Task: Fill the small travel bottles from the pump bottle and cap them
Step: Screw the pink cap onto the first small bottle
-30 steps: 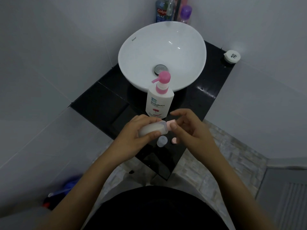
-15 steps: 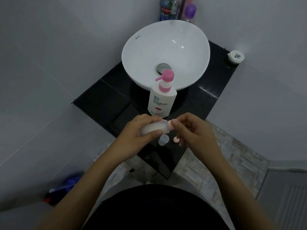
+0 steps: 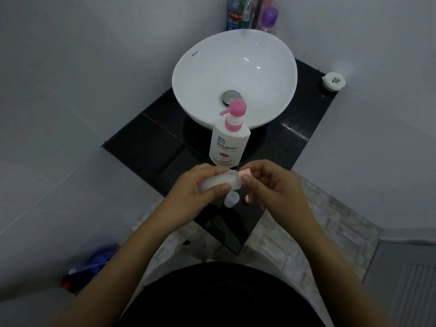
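My left hand (image 3: 198, 187) holds a small travel bottle (image 3: 221, 181) with white liquid in it, lying sideways with its neck to the right. My right hand (image 3: 271, 185) pinches the pink cap (image 3: 245, 172) on that neck. Below the hands, a second small clear bottle (image 3: 231, 198) stands open on the black counter (image 3: 151, 142), with a loose pink cap (image 3: 247, 198) beside it, partly hidden by my right fingers. The white pump bottle (image 3: 227, 142) with a pink pump head stands just beyond my hands, in front of the basin.
A white round basin (image 3: 259, 67) fills the back of the counter. Mouthwash and other bottles (image 3: 234, 15) stand behind it by the wall. A small white round container (image 3: 333, 80) sits at the counter's far right corner. Blue objects (image 3: 99, 263) lie on the floor at left.
My hands stay together on the bottle and cap; the right fingers have shifted slightly on the cap. The camera has moved a little, so everything sits lower in view.
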`<action>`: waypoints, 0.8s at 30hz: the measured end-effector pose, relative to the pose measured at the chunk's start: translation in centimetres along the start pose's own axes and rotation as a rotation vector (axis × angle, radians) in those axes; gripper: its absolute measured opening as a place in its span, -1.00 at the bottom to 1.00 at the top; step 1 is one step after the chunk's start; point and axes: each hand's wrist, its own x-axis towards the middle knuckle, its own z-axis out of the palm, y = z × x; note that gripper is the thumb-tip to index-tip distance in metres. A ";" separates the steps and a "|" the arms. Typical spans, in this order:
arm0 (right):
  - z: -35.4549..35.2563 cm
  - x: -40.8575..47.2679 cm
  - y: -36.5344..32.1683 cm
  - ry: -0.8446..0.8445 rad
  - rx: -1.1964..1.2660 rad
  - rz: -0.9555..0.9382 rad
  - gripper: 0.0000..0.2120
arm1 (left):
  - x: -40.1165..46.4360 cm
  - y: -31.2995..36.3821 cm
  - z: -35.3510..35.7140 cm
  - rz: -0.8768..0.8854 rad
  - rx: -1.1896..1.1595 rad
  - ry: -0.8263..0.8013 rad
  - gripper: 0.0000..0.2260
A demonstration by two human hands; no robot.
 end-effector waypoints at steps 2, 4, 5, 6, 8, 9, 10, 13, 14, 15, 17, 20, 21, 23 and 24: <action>0.5 -0.1 0.4 0.040 0.027 0.017 -0.92 | -0.1 -0.2 0.1 0.002 0.027 0.009 -0.67; 0.9 -0.1 0.7 0.080 0.034 0.033 -0.91 | -0.3 -0.2 0.2 0.005 0.035 0.007 -0.65; 1.1 -0.2 0.8 0.094 0.035 0.039 -0.90 | -0.4 -0.3 0.3 0.009 0.035 0.007 -0.65; 1.2 -0.2 0.9 0.104 0.033 0.045 -0.90 | -0.5 -0.3 0.3 0.013 0.039 0.011 -0.66; 1.5 -0.2 1.0 0.113 0.023 0.056 -0.89 | -0.7 -0.5 0.3 0.026 0.057 0.026 -0.68; 1.7 -0.2 1.1 0.117 0.029 0.061 -0.89 | -0.8 -0.6 0.3 0.034 0.071 0.036 -0.69; 1.8 -0.2 1.1 0.120 0.044 0.066 -0.89 | -0.9 -0.7 0.3 0.042 0.087 0.045 -0.70; 2.1 -0.3 1.3 0.128 0.079 0.091 -0.89 | -1.1 -0.9 0.3 0.050 0.120 0.055 -0.70; 2.2 -0.2 1.3 0.129 0.080 0.101 -0.89 | -1.2 -1.1 0.3 0.051 0.123 0.055 -0.71; 2.2 -0.2 1.4 0.125 0.079 0.111 -0.89 | -1.2 -1.2 0.2 0.049 0.119 0.052 -0.72; 2.3 0.1 1.4 0.094 0.058 0.135 -0.88 | -1.2 -1.7 0.1 0.032 0.097 0.052 -0.73; 2.4 0.6 1.7 0.043 -0.028 0.172 -0.81 | -0.8 -3.0 0.1 0.004 0.117 0.091 -0.67; 2.5 0.7 1.7 0.055 -0.023 0.187 -0.78 | -0.6 -3.5 0.0 -0.005 0.137 0.104 -0.64; 2.4 0.7 1.9 0.107 0.012 0.204 -0.80 | 0.0 -4.8 -0.1 -0.035 0.169 0.124 -0.60; 2.3 0.7 2.0 0.136 0.019 0.210 -0.81 | 0.2 -5.4 -0.1 -0.048 0.181 0.135 -0.60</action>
